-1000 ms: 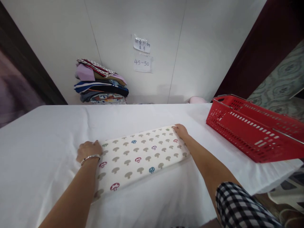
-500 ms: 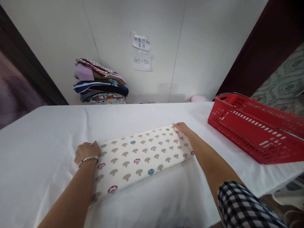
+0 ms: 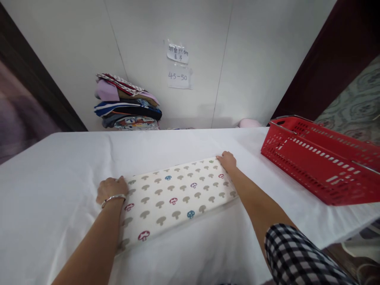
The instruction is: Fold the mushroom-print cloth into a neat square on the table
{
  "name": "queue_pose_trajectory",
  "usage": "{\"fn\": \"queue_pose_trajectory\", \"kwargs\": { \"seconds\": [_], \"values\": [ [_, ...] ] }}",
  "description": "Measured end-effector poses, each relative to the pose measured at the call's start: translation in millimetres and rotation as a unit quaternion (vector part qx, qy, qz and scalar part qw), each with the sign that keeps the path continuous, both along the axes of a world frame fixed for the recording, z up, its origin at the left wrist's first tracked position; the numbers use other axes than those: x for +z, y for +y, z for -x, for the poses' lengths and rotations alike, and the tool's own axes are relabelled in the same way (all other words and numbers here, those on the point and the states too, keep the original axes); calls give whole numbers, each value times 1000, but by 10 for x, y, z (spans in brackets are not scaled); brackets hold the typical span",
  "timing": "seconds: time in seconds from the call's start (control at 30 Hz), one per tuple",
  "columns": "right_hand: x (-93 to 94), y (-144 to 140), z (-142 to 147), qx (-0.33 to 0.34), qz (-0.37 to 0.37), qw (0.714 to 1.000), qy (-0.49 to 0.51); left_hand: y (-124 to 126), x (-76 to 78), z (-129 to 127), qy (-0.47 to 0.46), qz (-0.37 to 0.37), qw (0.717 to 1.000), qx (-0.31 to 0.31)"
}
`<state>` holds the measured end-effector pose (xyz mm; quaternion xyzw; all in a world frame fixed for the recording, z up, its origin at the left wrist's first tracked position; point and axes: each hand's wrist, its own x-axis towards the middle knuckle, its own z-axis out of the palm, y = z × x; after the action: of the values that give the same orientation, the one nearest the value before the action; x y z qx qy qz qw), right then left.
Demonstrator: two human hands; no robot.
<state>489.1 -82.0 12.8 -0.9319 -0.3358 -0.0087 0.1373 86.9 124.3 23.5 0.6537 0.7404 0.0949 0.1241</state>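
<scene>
A folded cream cloth (image 3: 175,200) printed with small mushrooms lies flat on the white-covered table (image 3: 59,170). My left hand (image 3: 111,189), with a silver bangle at the wrist, grips the cloth's far left corner with curled fingers. At the far right corner my right hand (image 3: 227,160) pinches the cloth's edge. Both forearms stretch along the cloth's short sides. My right sleeve is black-and-white check.
A red plastic basket (image 3: 314,158) stands on the table's right side, reaching over its edge. A stack of folded clothes (image 3: 127,103) rests against the white wall behind the table. Two paper notes (image 3: 178,65) are stuck on the wall. A pink item (image 3: 249,123) peeks over the far edge.
Both hands stay on the cloth's far corners. The cloth and hands shift only slightly, mostly from head movement.
</scene>
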Motion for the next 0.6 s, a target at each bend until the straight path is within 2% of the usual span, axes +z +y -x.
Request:
{"fn": "queue_pose_trajectory", "kwargs": {
  "seconds": [0.07, 0.17, 0.23, 0.3, 0.37, 0.4, 0.5, 0.6],
  "values": [
    [34, 20, 107, 27, -3, 999, -48, -17, 19, -1, 0, 2, 1000, -2],
    [11, 92, 419, 120, -15, 989, -85, -29, 29, 4, -1, -2, 1000, -9],
    [-57, 139, 664, 204, -6, 976, -75, -28, 25, 9, -2, -5, 1000, -13],
    [-131, 161, 833, 314, 12, 948, -44, -21, 17, 13, -2, -7, 1000, -13],
    [-175, 146, 853, 353, 41, 935, -19, -11, 6, 17, -3, -8, 1000, -12],
    [-180, 125, 803, 338, 58, 939, -12, -4, 0, 19, -3, -9, 1000, -12],
    [-157, 31, 505, 231, 98, 968, -8, 21, -19, 27, -4, -12, 1000, -9],
    [-135, -58, 222, 148, 107, 983, -4, 39, -39, 35, -1, -7, 1000, -13]
  ]
}}
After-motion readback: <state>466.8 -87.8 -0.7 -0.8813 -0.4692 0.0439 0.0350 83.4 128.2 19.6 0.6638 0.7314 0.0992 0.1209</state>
